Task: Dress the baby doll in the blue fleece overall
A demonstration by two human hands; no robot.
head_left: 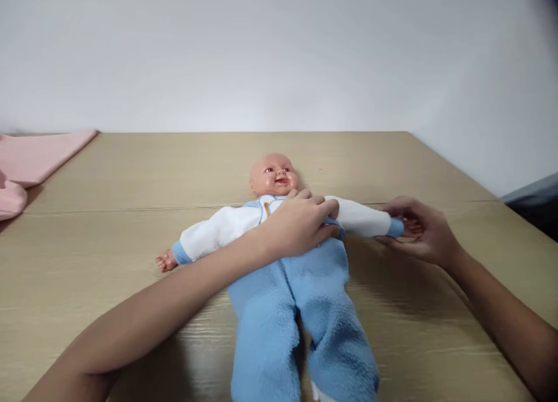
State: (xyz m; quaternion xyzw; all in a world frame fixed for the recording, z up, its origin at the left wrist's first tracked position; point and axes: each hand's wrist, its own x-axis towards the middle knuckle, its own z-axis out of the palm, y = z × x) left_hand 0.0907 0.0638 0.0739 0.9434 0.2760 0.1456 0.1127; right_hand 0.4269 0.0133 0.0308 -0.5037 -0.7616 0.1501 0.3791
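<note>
A baby doll (274,175) lies on its back on the table, its head toward the wall and both arms spread. It wears a blue fleece outfit (265,326) with white sleeves and blue cuffs. My left hand (304,223) reaches across its chest, fingers curled on the clothing near the shoulder on the right side; what the fingertips pinch is partly hidden. My right hand (421,230) is closed around the end of the white sleeve (364,217) on that side, thumb below and fingers above the cuff. The doll's small hand shows inside my grip.
The wooden table (108,309) has a seam running across it. A pink cloth (39,157) lies at its far left. Behind stands a pale wall (261,53). A dark grey item (536,198) is partly visible beyond the right edge.
</note>
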